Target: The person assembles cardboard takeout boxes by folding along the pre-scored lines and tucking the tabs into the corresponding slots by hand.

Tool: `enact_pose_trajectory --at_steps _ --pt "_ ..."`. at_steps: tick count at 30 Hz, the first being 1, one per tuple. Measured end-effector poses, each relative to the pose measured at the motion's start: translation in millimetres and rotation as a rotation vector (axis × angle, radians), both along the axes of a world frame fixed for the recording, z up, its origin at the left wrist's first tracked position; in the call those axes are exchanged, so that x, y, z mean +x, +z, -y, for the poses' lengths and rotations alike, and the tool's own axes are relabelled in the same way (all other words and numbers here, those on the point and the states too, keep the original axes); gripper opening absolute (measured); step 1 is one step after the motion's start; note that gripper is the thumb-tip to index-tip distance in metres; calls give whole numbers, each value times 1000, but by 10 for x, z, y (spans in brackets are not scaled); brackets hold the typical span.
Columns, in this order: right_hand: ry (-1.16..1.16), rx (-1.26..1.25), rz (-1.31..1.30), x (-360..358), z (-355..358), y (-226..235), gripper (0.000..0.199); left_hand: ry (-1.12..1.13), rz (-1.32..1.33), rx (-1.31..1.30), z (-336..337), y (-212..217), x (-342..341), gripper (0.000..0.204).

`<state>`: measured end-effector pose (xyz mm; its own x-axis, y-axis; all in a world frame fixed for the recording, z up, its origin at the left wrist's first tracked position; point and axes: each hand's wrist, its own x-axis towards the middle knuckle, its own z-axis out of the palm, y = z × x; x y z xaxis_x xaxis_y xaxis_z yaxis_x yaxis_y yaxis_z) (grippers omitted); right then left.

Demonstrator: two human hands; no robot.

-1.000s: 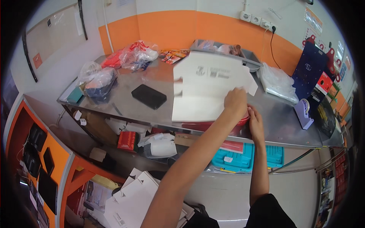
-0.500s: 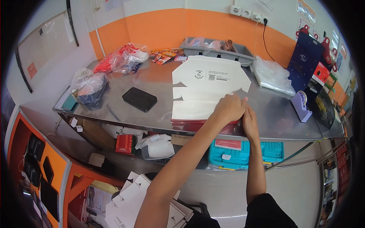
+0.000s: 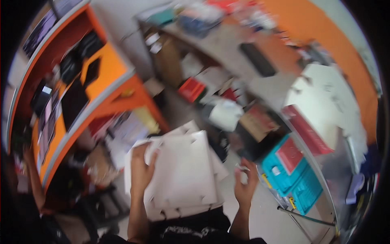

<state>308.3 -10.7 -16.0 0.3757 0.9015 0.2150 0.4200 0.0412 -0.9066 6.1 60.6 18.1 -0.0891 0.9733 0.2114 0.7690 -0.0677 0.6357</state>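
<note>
A stack of flat white cardboard box blanks (image 3: 185, 175) lies at the lower middle, close to my body. My left hand (image 3: 142, 168) rests on the stack's left side, thumb apart from the outstretched fingers. Off the right side of the stack, my right hand (image 3: 245, 185) is raised with curled fingers. Between them shows a small whitish piece, too blurred to name. On the metal table at the right sits a partly folded cardboard blank (image 3: 325, 99), white inside, with a red side panel (image 3: 306, 128) facing me. Neither hand touches it.
A black flat case (image 3: 257, 59) lies on the metal table (image 3: 227, 44). Below are a turquoise toolbox (image 3: 290, 177), a brown carton (image 3: 256, 122) and a red box (image 3: 191, 89). An orange desk (image 3: 103, 71) stands left. Another person's arm (image 3: 35, 179) shows at the far left.
My view has swung left and down. Both hands have left the blank on the table; the left is now on the stack, the right beside it.
</note>
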Motion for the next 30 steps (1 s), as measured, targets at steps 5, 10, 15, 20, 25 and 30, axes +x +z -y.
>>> enact_pose_trajectory --at_steps 5,10,15,20,25,30 --pt "461 -300 624 -634 -304 -370 67 309 -232 -323 1019 -387 -913 74" --pt "534 -488 461 -564 -464 -339 72 516 122 -304 1142 -539 -650 97" --pt "459 -485 344 -601 -309 -386 67 456 -12 -237 1081 -673 -682 92" --pt "353 -311 433 -718 -142 -367 68 419 43 -220 1059 -651 -724 89" --pt "340 -265 444 -776 -135 -261 65 435 81 -135 1049 -404 -696 73" --pt "374 -108 256 -855 -203 -165 62 512 738 -99 1115 -309 -873 49"
